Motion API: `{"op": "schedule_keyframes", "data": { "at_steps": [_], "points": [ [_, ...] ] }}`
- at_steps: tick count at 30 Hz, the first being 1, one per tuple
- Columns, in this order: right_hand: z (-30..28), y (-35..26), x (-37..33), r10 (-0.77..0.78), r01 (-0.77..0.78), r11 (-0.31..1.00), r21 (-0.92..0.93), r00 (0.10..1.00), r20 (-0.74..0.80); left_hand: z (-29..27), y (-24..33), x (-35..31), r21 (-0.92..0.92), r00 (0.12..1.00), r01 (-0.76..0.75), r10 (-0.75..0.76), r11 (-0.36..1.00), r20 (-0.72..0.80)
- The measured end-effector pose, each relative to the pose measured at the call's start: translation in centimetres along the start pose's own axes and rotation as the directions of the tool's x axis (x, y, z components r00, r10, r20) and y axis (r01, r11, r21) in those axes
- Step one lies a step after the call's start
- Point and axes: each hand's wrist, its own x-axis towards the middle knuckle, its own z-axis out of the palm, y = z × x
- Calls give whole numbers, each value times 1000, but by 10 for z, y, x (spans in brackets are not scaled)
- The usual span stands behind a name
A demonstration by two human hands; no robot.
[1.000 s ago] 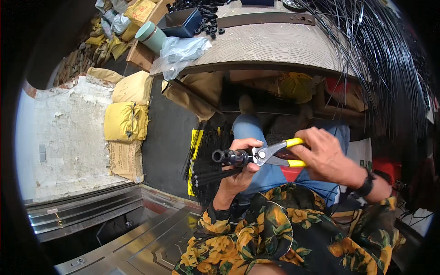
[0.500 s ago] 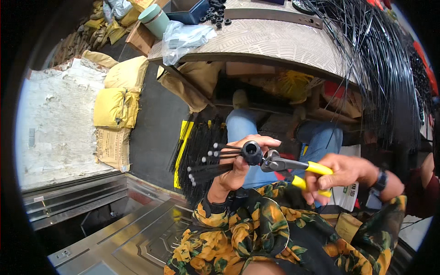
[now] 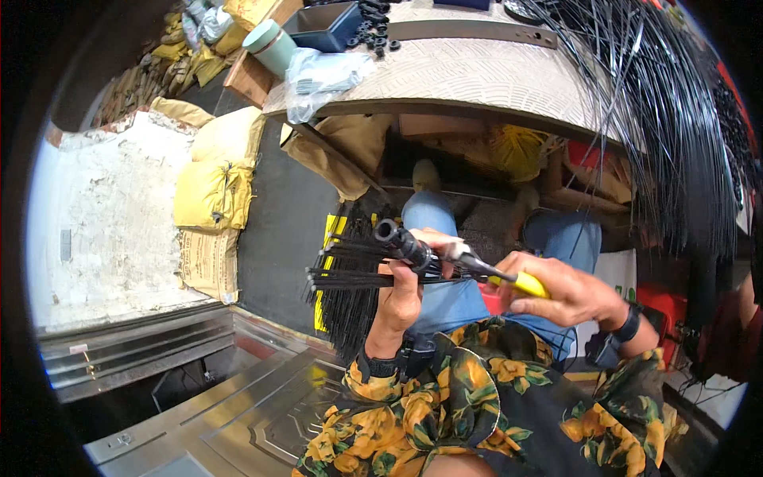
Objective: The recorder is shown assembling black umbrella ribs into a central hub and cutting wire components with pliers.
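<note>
1. since half a second ago the black ring (image 3: 389, 231) has tipped up and left.
2. left hand (image 3: 404, 296) fingers curl tight round a bundle of black strips (image 3: 350, 274), held over the lap.
3. right hand (image 3: 560, 292) fingers squeeze the yellow-handled pliers (image 3: 485, 270), nose at the ring.
4. the step looks like tightening the ring; next needs a firm, steady squeeze.

A counter (image 3: 493, 71) curves across twelve o'clock, carrying a green cup (image 3: 272, 46), a clear bag (image 3: 322, 73) and a blue tray (image 3: 330, 24). Yellow sacks (image 3: 214, 179) lie at ten o'clock.
</note>
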Motion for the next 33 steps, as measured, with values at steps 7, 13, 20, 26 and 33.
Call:
{"op": "schedule_keyframes", "data": {
  "at_steps": [7,13,20,26,33],
  "points": [
    [-43,-50,13,328,-339,941,8,917,226,5,9,-2,-18,999,46,-46,999,-2],
    [-34,-53,18,312,-265,935,-236,931,188,2,10,-7,24,1000,-5,6,1000,-23],
    [23,3,-2,97,-157,908,-388,981,-170,14,12,-3,67,997,32,-27,997,-77],
    [-5,-27,2,-223,-92,372,-924,957,-185,14,17,-8,119,995,34,-22,992,-98],
    [-4,-50,7,-247,-175,121,-977,948,-200,9,12,-17,141,997,57,-51,988,-52]
  ]
}}
